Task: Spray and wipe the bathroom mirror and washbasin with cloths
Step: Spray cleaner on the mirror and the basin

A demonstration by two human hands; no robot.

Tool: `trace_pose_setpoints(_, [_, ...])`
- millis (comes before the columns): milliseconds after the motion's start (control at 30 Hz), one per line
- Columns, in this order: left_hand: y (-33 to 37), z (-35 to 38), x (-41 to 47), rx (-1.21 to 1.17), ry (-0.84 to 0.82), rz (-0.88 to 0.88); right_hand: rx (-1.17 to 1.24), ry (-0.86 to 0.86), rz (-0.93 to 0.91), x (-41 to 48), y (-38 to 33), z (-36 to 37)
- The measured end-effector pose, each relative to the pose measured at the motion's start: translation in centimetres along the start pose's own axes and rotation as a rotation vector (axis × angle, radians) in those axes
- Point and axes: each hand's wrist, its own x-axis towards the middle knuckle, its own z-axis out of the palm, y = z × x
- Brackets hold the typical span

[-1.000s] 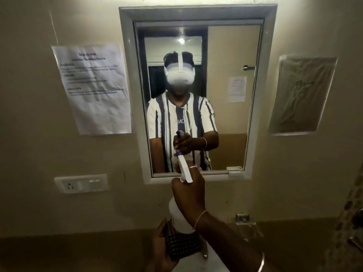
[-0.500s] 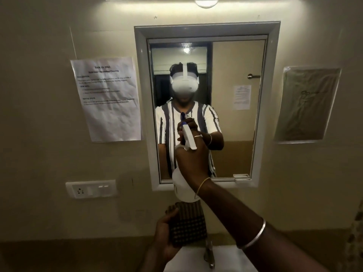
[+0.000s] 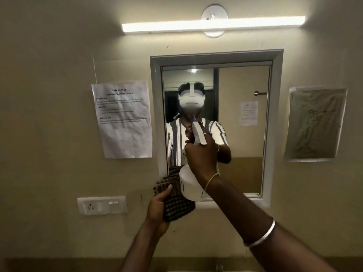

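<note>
1. Head camera is facing a beige wall (image 3: 49, 134), which is filling most of the view.
2. The mirror (image 3: 243, 150), in a pale frame, is hanging at the middle of that wall and is reflecting the person, the bottle and a door behind.
3. A tube light (image 3: 213, 25) is glowing above the mirror.
4. A printed notice (image 3: 122, 122) is hanging just left of the frame, and a sleeved sheet (image 3: 316, 124) is hanging to its right, apart from it.
5. The right hand (image 3: 202, 156) is wrapping its fingers round the neck of the white spray bottle (image 3: 189, 183). It is holding the bottle up before the lower middle of the glass, nozzle pointing at the mirror. Whether a finger is pressing the trigger, I cannot tell.
6. The left hand (image 3: 159, 207) is gripping a dark checked cloth (image 3: 176, 205), thumb lying across it, just below the mirror's lower left corner and beside the bottle's base.
7. A switch plate (image 3: 101, 205) is sitting low on the wall, left of the cloth.
8. A metal bangle (image 3: 261, 235) is circling the right forearm.
</note>
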Motion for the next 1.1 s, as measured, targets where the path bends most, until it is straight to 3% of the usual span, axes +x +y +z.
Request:
trace_pose_setpoints(367, [3.9,0.0,1.1,-0.174,0.106,0.247,-0.148,-0.019,0.066,1.4,-1.8,1.7])
trace_pose_setpoints(567, [4.9,0.2,1.2,-0.222,0.124,0.246,-0.153,0.019,-0.026,2.2,-3.1,2.3])
trace_pose_setpoints(800, [4.8,0.1,1.4,-0.254,0.098,0.226,-0.086,0.064,0.023,2.9,-3.8,2.7])
trace_pose_setpoints(900, [4.7,0.3,1.3,-0.255,0.085,0.224,-0.11,-0.038,0.044,3.5,-3.5,1.7])
trace_pose_setpoints(1100, [4.3,0.6,1.4,-0.289,0.053,0.197,-0.122,0.134,0.005,2.9,-3.0,-0.7])
